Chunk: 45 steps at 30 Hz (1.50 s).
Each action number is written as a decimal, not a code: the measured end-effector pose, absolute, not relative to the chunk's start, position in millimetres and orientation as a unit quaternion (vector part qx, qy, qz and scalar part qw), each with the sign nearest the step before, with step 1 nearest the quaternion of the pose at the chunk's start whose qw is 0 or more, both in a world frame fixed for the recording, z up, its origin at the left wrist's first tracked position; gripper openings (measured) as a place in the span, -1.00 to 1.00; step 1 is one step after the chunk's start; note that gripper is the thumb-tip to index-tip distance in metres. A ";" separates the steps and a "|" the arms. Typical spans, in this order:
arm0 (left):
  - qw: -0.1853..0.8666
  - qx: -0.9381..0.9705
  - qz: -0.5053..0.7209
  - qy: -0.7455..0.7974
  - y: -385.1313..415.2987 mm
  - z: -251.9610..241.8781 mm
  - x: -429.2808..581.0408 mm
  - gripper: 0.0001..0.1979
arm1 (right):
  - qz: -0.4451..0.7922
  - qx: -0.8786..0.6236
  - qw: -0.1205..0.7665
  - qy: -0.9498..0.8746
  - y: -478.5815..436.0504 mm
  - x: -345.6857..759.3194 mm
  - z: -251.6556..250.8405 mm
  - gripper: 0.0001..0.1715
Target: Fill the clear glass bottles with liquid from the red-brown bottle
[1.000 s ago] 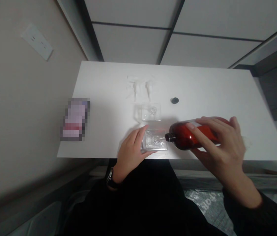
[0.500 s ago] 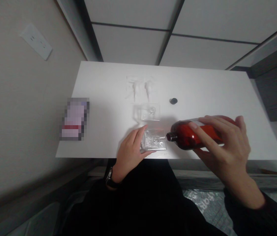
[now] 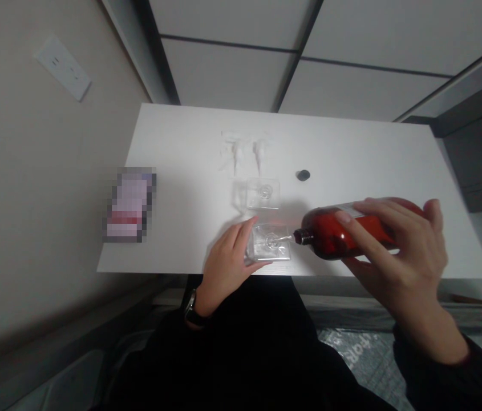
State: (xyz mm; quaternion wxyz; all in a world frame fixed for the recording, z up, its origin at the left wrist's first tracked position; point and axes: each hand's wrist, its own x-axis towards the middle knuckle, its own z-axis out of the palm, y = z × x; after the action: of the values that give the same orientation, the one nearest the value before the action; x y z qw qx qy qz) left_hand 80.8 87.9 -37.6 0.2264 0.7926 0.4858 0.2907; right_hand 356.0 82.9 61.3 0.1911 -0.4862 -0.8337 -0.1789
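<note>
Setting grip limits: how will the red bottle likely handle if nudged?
The red bottle may be slippery; its surface is smooth and glossy. Tipped in the right hand with a stream leaving its mouth, it would likely spill if jolted. Its rounded body could roll if laid down.

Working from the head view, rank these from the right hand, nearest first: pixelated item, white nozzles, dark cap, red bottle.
1. Red bottle: in the right hand.
2. Dark cap: left of the hand, farther back.
3. White nozzles: left of the cap.
4. Pixelated item: far left.
</note>
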 end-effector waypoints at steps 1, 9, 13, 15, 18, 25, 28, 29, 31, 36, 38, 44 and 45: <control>0.226 0.793 0.293 0.485 87.8 -37.8 80.7 0.00 | -0.183 -0.480 0.188 -0.837 83.0 356.9 61.1 0.10; 0.219 0.795 0.298 0.482 88.7 -35.5 80.8 -0.03 | -0.187 -0.479 0.178 -0.839 83.1 362.4 59.8 0.12; 0.223 0.794 0.292 0.484 88.4 -34.5 81.0 -0.03 | -0.193 -0.474 0.179 -0.840 83.0 363.4 60.2 0.12; 0.220 0.795 0.294 0.484 88.2 -35.1 80.9 -0.02 | -0.204 -0.464 0.180 -0.843 83.4 363.2 60.0 0.11; 0.216 0.795 0.298 0.481 88.2 -36.5 80.5 -0.02 | -0.227 -0.455 0.191 -0.839 84.6 361.6 59.3 0.11; 0.211 0.796 0.296 0.485 88.3 -37.7 80.5 -0.02 | -0.216 -0.462 0.215 -0.833 85.2 360.6 58.4 0.06; 0.208 0.797 0.297 0.483 88.5 -37.6 80.8 0.02 | -0.212 -0.462 0.210 -0.835 84.5 361.2 59.6 0.06; 0.208 0.797 0.299 0.482 88.5 -37.7 80.8 0.04 | -0.208 -0.466 0.208 -0.834 84.2 361.1 60.1 0.07; 0.208 0.795 0.301 0.484 88.5 -38.4 80.9 0.10 | -0.204 -0.476 0.207 -0.830 83.9 360.7 60.9 0.08; 0.213 0.791 0.296 0.490 88.2 -40.0 80.7 0.17 | -0.194 -0.478 0.206 -0.832 83.1 360.2 62.3 0.07; 0.214 0.792 0.295 0.490 88.1 -39.8 80.7 0.15 | -0.192 -0.478 0.206 -0.832 82.8 360.3 62.6 0.07; 0.204 0.794 0.302 0.487 88.7 -38.0 80.8 0.01 | -0.186 -0.485 0.202 -0.830 82.4 363.5 62.6 0.06; 0.204 0.793 0.302 0.487 88.8 -37.9 80.8 -0.01 | -0.188 -0.483 0.200 -0.831 82.4 364.7 62.5 0.05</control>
State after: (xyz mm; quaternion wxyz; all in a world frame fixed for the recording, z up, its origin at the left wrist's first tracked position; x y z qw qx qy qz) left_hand 80.8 88.8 -37.9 0.2041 0.7935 0.4872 0.3023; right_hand 364.7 82.4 62.5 0.2001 -0.4834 -0.8313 -0.1879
